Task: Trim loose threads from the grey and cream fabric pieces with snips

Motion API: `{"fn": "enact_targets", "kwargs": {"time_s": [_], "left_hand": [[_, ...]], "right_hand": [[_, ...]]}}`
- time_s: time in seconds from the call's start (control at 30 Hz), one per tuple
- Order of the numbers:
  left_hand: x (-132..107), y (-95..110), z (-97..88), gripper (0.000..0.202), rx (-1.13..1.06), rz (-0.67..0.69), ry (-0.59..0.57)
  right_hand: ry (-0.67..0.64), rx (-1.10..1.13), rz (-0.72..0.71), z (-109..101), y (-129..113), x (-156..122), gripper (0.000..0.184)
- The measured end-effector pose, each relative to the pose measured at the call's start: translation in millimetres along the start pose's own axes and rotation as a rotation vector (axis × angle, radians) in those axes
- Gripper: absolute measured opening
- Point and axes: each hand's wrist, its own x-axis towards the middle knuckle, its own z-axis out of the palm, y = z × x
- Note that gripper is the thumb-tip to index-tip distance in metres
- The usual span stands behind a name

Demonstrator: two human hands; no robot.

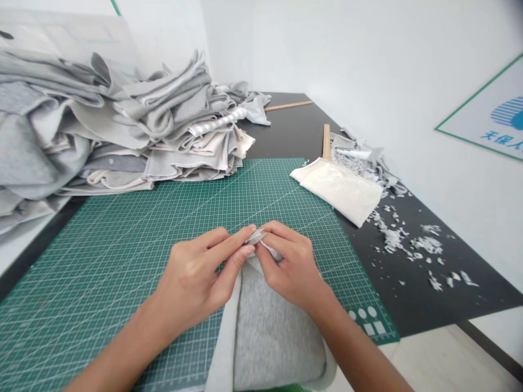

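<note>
A piece of grey fabric with a lighter strip along its left side hangs over the near edge of the green cutting mat. Its far tip is raised between my two hands. My left hand pinches that tip between thumb and forefinger. From the other side my right hand pinches the same fabric, its fingers close to my left fingertips. A small folded bit of the fabric shows between the fingertips; whether a small tool is there too I cannot make out.
A tall heap of folded grey fabric covers the back left. A cream folded cloth overlaps the mat's right edge. Beside it lie a wooden stick and grey scraps on the black table. Another wooden strip lies farther back.
</note>
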Motion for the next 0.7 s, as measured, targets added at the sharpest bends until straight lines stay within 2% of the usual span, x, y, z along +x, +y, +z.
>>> {"fn": "enact_targets", "kwargs": {"time_s": [0.17, 0.4, 0.7], "left_hand": [[-1.3, -2.3, 3.3, 0.027, 0.027, 0.034, 0.030], [-0.2, -3.4, 4.9, 0.031, -0.043, 0.013, 0.020], [-2.1, -2.0, 7.4, 0.031, 0.009, 0.038, 0.055]], "right_hand": [[0.012, 0.042, 0.018, 1.7, 0.4, 0.6, 0.021], [0.014, 0.089, 0.029, 1.4, -1.4, 1.6, 0.020], [0.027, 0.110, 0.030, 1.8, -1.8, 1.9, 0.024]]}}
